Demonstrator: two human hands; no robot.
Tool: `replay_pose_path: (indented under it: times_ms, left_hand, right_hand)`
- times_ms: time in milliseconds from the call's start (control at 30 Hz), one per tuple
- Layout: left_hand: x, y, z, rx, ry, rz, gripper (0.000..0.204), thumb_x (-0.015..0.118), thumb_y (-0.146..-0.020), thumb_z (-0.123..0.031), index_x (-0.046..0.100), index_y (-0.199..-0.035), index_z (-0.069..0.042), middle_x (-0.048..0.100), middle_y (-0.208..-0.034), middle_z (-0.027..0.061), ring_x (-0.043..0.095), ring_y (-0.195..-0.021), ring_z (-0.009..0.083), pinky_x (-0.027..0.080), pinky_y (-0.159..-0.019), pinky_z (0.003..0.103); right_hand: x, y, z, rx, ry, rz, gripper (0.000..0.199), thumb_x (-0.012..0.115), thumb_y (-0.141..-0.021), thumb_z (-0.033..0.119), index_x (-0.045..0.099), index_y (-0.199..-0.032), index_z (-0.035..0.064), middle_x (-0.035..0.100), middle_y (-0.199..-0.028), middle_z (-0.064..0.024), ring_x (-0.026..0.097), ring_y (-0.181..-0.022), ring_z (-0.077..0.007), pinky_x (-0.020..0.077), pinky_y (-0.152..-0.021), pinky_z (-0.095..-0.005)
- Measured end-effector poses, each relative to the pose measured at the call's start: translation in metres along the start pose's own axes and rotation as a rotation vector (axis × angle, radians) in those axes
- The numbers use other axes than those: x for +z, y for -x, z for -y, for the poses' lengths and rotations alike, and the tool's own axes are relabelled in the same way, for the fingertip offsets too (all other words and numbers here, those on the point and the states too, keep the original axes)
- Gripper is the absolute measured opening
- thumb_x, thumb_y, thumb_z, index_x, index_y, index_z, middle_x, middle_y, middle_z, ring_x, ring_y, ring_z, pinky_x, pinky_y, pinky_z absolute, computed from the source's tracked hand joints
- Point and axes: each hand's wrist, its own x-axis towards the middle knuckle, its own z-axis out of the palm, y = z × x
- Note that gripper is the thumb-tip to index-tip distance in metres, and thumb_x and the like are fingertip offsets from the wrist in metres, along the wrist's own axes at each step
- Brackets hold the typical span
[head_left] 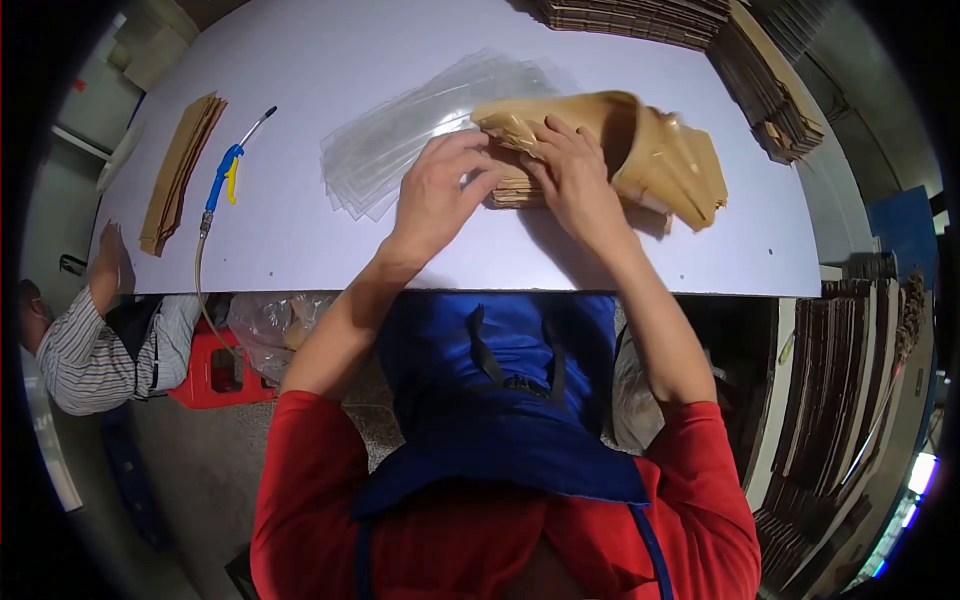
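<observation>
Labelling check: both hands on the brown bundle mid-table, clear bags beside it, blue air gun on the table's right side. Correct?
Not quite. In the head view the blue air gun lies on the table's left side, not the right. The rest holds: left hand and right hand rest on the brown bundle, clear bags beside it.

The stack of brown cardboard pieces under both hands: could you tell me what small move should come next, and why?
Probably slide the cardboard stack further into the clear bag: both hands press on it, and only its far end sits inside the bag's mouth.
</observation>
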Motion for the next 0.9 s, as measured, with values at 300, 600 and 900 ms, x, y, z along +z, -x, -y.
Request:
replay_pose_path:
  times_ms: [300,600,900]
  left_hand:
    - [0.004,-0.025,-0.009,0.060,-0.064,-0.249,0.018,0.064,-0.094,-0.014,0.072,-0.103,-0.001,0.061,-0.135,0.0098,0.061,-0.114,0.0277,0.051,-0.092,0.031]
    - [-0.015,-0.055,-0.043,-0.505,1.003,-0.004,0.044,0.059,-0.101,-0.015,0.051,-0.137,0.009,0.071,-0.114,0.0155,0.072,-0.078,0.0175,0.060,-0.064,0.021]
    - [-0.080,-0.037,0.057,-0.501,1.199,-0.203,0.052,0.058,-0.099,-0.008,0.041,-0.142,0.014,0.066,-0.127,0.0206,0.072,-0.096,0.0180,0.061,-0.075,0.020]
  right_hand:
    - [0.026,0.000,-0.014,-0.465,0.352,-0.264,0.041,0.060,-0.099,0.032,0.069,-0.121,-0.0011,0.071,-0.107,-0.0161,0.068,-0.096,-0.0320,0.0544,-0.083,-0.0417]
    - [-0.030,-0.012,-0.016,0.383,-1.001,-0.267,0.049,0.057,-0.103,0.038,0.060,-0.130,-0.0034,0.065,-0.122,-0.0209,0.060,-0.117,-0.0254,0.0515,-0.096,-0.0341]
    - [-0.231,-0.025,-0.241,0.232,-1.614,-0.772,0.043,0.060,-0.099,0.024,0.053,-0.135,0.0012,0.063,-0.130,-0.0159,0.061,-0.119,-0.0307,0.0523,-0.104,-0.0483]
